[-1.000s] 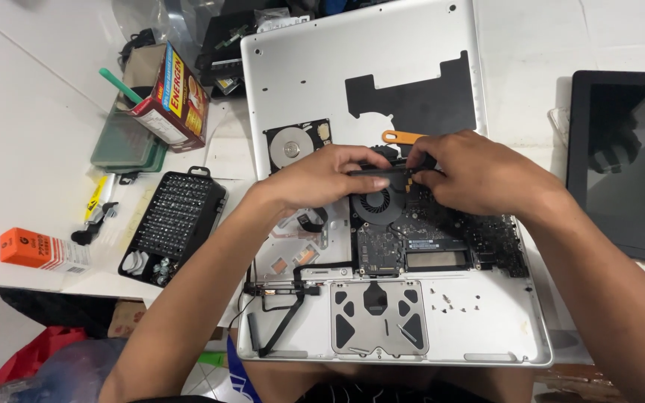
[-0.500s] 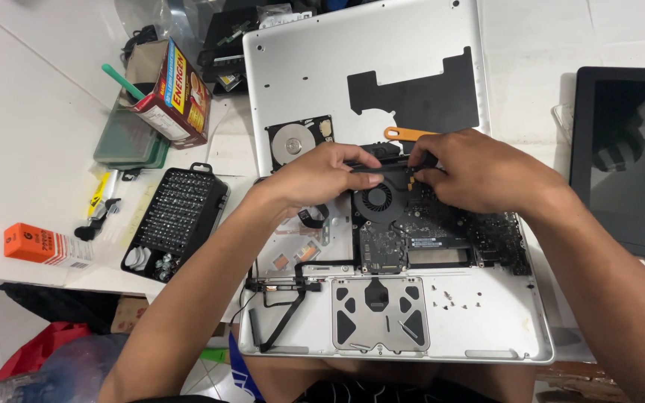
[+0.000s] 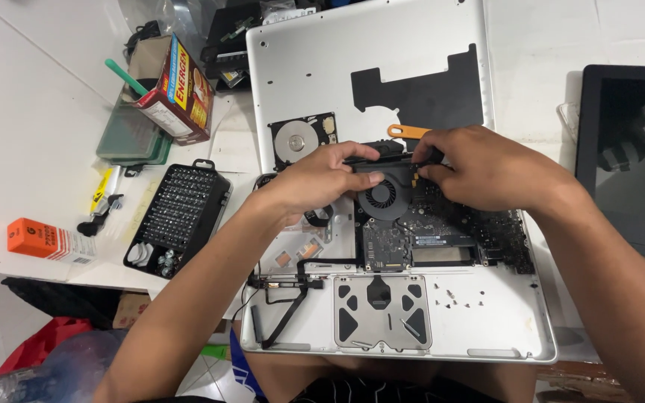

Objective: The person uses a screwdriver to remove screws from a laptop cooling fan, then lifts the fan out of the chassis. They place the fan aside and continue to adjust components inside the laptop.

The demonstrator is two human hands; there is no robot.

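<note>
The fan [image 3: 387, 195], a flat black blower with a round vaned rotor in a thin plastic shell, sat in the open laptop [image 3: 397, 298] near its middle, at the upper left corner of the dark logic board [image 3: 442, 239]. It looked light and stiff but fragile: the vanes and any thin lead would likely suffer under pressure, so the sensible hold was by the rigid outer edges, never the rotor. The left hand [image 3: 315, 179] pinched the fan's upper left edge with its fingertips, and the right hand [image 3: 487, 168] was closed over the upper right edge; whether it gripped the fan alone or a small part beside it could not be told. An orange tool [image 3: 406, 131] lay at 12 o'clock from the fan, just past the fingers. The hard drive [image 3: 301, 138], with its shiny platter cover, lay at 10 o'clock, and the trackpad [image 3: 382, 310] at 6 o'clock. The silver bottom cover [image 3: 322, 67] lay beyond, at 12 o'clock. A black bit case [image 3: 179, 213] lay at 9 o'clock, well apart, and a dark screen [image 3: 632, 160] at 3 o'clock.
</note>
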